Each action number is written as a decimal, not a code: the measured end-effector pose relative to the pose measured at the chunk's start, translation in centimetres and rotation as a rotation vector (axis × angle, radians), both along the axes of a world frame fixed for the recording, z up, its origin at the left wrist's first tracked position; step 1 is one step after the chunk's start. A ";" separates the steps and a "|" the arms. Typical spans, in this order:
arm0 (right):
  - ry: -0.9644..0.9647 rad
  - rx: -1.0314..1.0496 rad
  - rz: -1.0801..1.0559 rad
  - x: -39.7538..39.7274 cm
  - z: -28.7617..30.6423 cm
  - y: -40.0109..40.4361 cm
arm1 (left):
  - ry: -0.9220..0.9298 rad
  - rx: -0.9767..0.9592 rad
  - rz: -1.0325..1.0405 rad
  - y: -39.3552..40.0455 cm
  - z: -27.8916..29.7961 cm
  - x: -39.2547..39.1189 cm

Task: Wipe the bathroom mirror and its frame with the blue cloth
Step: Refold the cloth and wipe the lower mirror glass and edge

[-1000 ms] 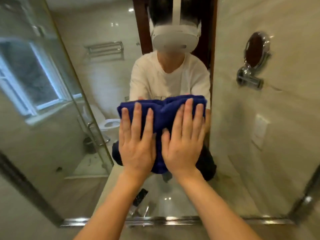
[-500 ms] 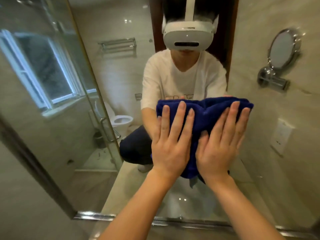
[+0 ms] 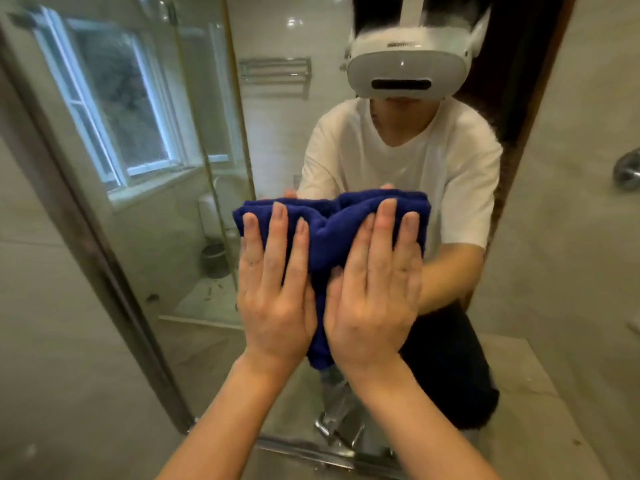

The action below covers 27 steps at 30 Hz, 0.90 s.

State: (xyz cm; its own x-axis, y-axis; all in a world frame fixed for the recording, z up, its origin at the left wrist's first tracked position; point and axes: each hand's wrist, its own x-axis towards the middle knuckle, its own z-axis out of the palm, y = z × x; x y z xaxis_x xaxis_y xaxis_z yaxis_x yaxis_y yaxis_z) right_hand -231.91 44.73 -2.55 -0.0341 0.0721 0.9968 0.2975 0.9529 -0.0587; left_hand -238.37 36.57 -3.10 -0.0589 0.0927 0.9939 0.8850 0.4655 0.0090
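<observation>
Shifted leftward since earlier: blue cloth [image 3: 332, 230], pressed on mirror [image 3: 194, 237]. Left hand [image 3: 273, 296] and right hand [image 3: 374, 299] lay flat-fingered, neither clenched, spreading pressure; frame [image 3: 104, 271] beside, left.

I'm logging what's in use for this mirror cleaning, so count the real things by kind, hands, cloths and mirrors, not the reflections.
Hands: 2, left hand and right hand, both flat on the cloth
Blue cloth: 1
Mirror: 1, with a metal frame
Total: 4
</observation>
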 end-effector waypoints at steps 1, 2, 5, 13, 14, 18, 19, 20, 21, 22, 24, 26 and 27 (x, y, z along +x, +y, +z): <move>-0.031 0.018 0.024 -1.7 -0.2 -2.2 | -0.027 0.009 0.026 -2.2 -0.6 -1.7; -0.062 0.044 0.066 -3.5 -0.4 -4.5 | -0.068 0.029 0.063 -4.6 -1.3 -3.5; -0.135 0.111 0.225 -7.8 -0.3 -10.6 | -0.210 0.092 0.192 -11.0 -2.6 -7.8; -0.189 0.133 0.151 -6.0 -0.2 -8.3 | -0.278 0.126 0.037 -8.4 -2.1 -5.1; -0.176 0.097 0.111 -4.8 -0.4 -6.7 | -0.248 0.094 -0.008 -6.9 -1.7 -3.9; -0.079 -0.083 -0.004 0.5 -0.8 -0.3 | -0.068 -0.086 -0.152 -1.0 0.0 0.7; -0.054 -0.113 -0.010 1.0 -0.7 0.2 | -0.040 -0.101 -0.153 -0.4 0.3 1.2; -0.023 -0.137 -0.020 1.0 -0.6 0.3 | -0.026 -0.119 -0.147 -0.1 0.4 1.1; 0.012 -0.163 -0.034 0.5 -0.5 -0.1 | -0.008 -0.147 -0.136 -0.3 0.3 0.5; 0.041 -0.190 -0.044 -0.1 -0.4 -0.9 | 0.011 -0.166 -0.129 -0.9 0.3 -0.4; 0.039 -0.207 -0.044 -1.9 -0.3 -3.1 | 0.040 -0.144 -0.140 -3.2 0.3 -2.2; -0.034 -0.138 -0.011 -3.8 -0.7 -5.6 | 0.007 -0.054 -0.175 -6.3 -0.3 -3.4; -0.080 -0.077 0.002 -4.8 -1.0 -7.0 | -0.023 -0.009 -0.143 -7.3 -2.5 -5.6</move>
